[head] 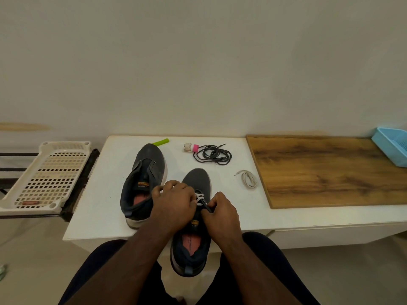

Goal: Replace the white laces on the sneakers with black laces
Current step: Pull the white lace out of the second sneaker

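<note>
Hands [198, 208] grip sneaker [195, 216], toe away.

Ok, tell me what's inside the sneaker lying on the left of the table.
Inside the left sneaker a reddish-pink insole shows at the heel, with an orange label on the tongue. No lace is visible in its eyelets. The toe interior is hidden by the upper, and the left hand covers one edge.

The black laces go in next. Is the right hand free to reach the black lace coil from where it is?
Probably not yet: the right hand is pinching something dark at the near sneaker. Once it lets go, bare tabletop leads to the black lace coil.
</note>
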Available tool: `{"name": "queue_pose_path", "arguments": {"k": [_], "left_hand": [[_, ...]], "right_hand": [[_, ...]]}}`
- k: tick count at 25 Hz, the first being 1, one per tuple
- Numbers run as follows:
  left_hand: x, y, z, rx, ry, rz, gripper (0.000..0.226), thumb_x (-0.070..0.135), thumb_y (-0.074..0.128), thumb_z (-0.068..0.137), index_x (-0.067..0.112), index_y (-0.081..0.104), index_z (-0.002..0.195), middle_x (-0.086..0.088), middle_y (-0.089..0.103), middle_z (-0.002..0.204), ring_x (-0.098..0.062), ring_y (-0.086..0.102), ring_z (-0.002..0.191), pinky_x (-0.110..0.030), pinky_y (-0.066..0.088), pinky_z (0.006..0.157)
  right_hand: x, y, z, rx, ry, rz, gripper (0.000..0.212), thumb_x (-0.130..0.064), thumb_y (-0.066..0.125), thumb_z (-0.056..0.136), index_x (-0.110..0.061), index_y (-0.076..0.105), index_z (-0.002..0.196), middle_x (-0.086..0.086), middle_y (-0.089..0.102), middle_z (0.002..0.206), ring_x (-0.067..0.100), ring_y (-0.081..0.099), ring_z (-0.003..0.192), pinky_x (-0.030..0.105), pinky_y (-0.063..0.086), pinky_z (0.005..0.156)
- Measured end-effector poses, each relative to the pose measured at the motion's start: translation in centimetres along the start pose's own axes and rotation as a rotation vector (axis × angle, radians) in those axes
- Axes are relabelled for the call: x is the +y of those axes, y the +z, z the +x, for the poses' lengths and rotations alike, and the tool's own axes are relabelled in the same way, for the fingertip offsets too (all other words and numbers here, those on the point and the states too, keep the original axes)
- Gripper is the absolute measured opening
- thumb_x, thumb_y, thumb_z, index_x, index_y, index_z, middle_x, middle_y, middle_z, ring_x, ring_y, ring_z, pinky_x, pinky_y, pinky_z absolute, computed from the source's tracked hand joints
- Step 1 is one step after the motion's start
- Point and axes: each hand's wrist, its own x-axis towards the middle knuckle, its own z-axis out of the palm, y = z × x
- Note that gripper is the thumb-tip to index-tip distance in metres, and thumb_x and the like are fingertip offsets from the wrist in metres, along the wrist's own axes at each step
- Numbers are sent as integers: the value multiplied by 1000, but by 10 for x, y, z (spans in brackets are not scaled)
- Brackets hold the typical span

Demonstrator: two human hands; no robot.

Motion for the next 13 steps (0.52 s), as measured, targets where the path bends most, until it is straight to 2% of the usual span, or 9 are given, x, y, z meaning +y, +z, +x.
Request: {"name": "queue_pose_path", "arguments": {"k": [6,8,10,13], "left_hand": [[-32,-13,7,127,-133,-64,19,31,43,97,34,61,103,12,55,117,-14,43,122,-45,22,108],[-27,-10,2,96,-70,-102,17,37,48,96,37,61,106,15,55,120,-12,40,126,-45,20,109],[-11,-3,-4,23,7,-72,24,46,51,92,38,61,112,18,54,123,-12,37,129,-46,20,110],[7,1,-3,-20,47,21,17,41,49,92,35,59,104,15,55,119,-13,42,125,-45,24,111]], "right_hand": [[0,-2,0,-28,-1,28,17,-23,64,87,-24,48,85,-5,58,81,11,55,71,23,41,59],[-2,-1,0,-28,-17,23,17,-23,64,86,-23,47,85,-5,57,80,11,54,70,23,41,59],[-2,-1,0,-11,-19,10,18,-22,64,86,-23,47,84,-4,57,79,11,52,69,24,42,59],[1,-1,-1,-4,-6,5,18,-21,65,85,-22,46,84,-4,56,79,12,52,69,26,42,60]]}}
